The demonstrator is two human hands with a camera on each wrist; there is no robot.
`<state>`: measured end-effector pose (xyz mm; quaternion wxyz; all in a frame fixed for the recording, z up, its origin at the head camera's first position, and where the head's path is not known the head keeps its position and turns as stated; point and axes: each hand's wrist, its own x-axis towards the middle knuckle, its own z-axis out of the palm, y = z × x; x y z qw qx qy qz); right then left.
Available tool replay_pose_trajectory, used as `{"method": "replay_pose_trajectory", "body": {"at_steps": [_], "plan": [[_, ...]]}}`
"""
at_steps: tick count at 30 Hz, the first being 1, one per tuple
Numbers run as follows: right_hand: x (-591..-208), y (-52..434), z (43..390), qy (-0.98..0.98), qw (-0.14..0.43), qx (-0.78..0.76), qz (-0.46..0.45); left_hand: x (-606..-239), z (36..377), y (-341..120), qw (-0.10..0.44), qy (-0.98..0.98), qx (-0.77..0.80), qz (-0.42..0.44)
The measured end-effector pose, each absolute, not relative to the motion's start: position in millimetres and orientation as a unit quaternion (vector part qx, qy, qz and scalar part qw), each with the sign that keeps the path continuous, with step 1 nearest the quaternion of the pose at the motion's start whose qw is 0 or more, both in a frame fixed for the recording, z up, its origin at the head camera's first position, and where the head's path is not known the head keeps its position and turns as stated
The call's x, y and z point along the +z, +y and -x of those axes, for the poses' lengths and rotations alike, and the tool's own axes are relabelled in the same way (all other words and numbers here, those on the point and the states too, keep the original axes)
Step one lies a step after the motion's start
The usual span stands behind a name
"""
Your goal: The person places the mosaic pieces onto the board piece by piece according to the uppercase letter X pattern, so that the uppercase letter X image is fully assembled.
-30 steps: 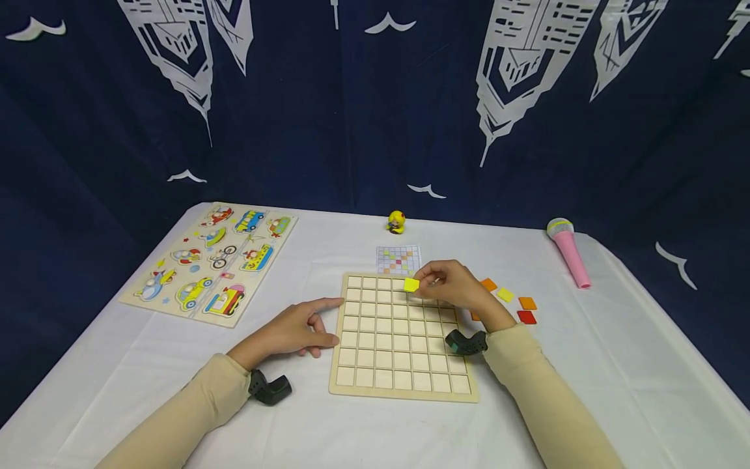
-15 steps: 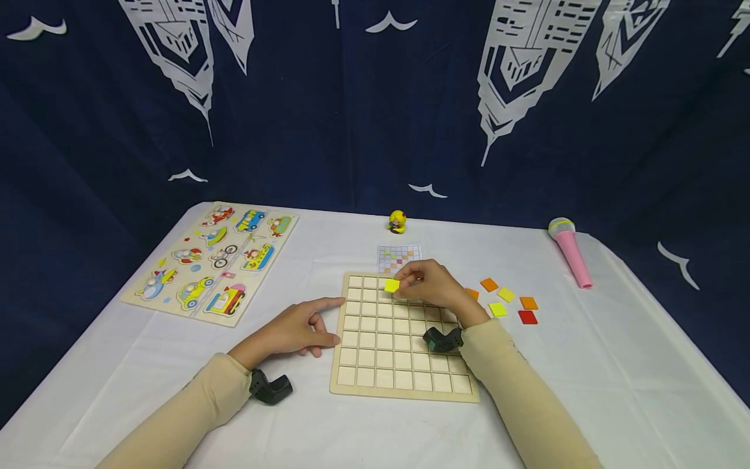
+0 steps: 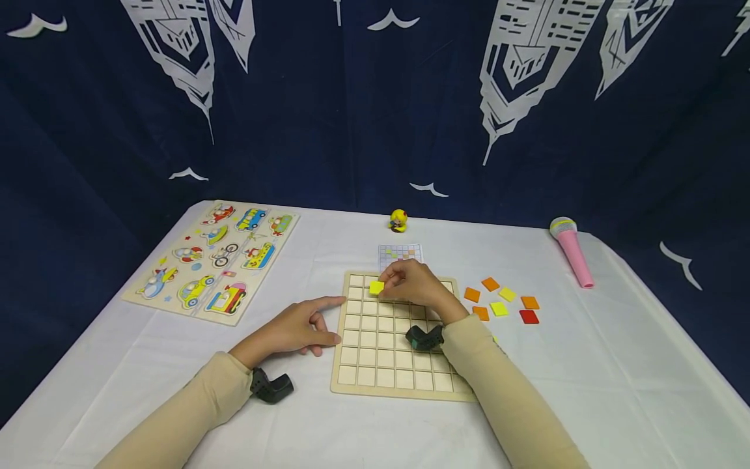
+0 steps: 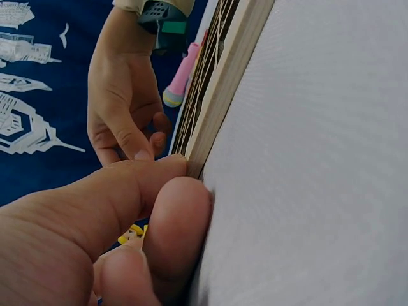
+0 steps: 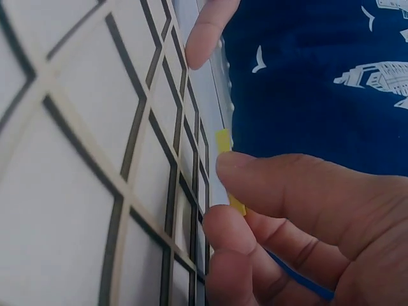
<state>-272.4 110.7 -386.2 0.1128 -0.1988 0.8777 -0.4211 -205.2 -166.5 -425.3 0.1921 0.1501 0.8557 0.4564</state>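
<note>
A person's right hand [image 3: 413,286] pinches a yellow tile [image 3: 376,287] between thumb and fingertips, holding it just over the far row of a wooden grid board [image 3: 375,365], toward the board's 11 o'clock corner. The left hand [image 3: 299,331], holding nothing, lies on the white tabletop [image 3: 586,391] at the board's 9 o'clock edge, its fingers relaxed and one fingertip touching the rim. More loose tiles [image 3: 500,301], orange, yellow and red, lie scattered near the board at its 3 o'clock side, and a small pattern card [image 3: 398,253] sits just beyond it at 12 o'clock. In the right wrist view the tile stands tilted on edge rather than flat against the cells. Set down at that angle, it could catch on a divider and rest askew, or slide into the neighbouring cell; a firm press might also nudge the board, which only the light touch of the left hand seems to steady.
</note>
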Motion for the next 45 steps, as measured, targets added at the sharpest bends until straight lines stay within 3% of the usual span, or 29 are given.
{"method": "replay_pose_trajectory", "body": {"at_steps": [23, 36, 45], "plan": [[-385.0, 96.0, 270.9, 0.899, 0.123, -0.371, 0.197, -424.3, 204.8, -167.9, 0.188, 0.855, 0.455, -0.165], [-377.0, 126.2, 265.7, 0.854, 0.137, -0.417, 0.278, -423.4, 204.9, -167.1, 0.188, 0.855, 0.457, -0.16], [-377.2, 156.0, 264.0, 0.818, 0.189, -0.484, 0.248, -424.0, 205.2, -168.0, 0.191, 0.852, 0.462, -0.157]]}}
